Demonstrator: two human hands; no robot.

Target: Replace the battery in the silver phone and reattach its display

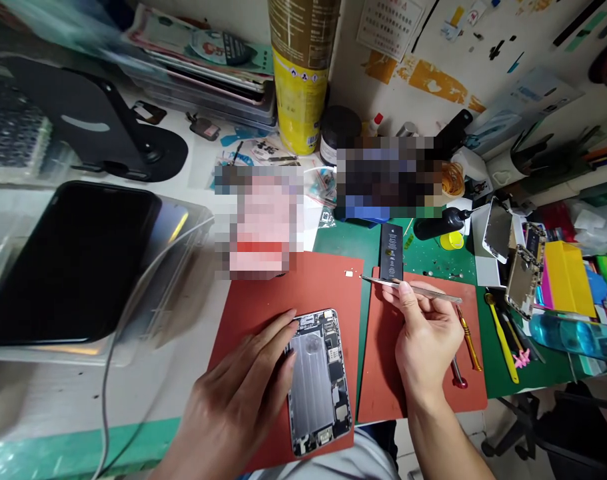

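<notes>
An opened smartphone (pixel 310 383), its inner boards and bare metal back showing, lies on a red mat (pixel 263 303). My left hand (pixel 243 377) rests along the phone's left edge, fingers stretched out and touching it. In my right hand (pixel 426 330), pinched between thumb and fingers, is a pair of metal tweezers (pixel 433 292) pointing left. Their tips are at the mat's right edge, by a tiny speck too small to name. Close to them lies a small white piece (pixel 349 273). Just behind the tweezers is a black phone battery (pixel 392 247).
Screwdrivers (pixel 468 337) lie on a second red mat (pixel 383 373), right of it a yellow-handled tool (pixel 503 340). Phone parts (pixel 523 280) stand farther right. A large black-screened device (pixel 73 260) and a white cable (pixel 108 380) are left. A tall yellow can (pixel 303 87) stands behind.
</notes>
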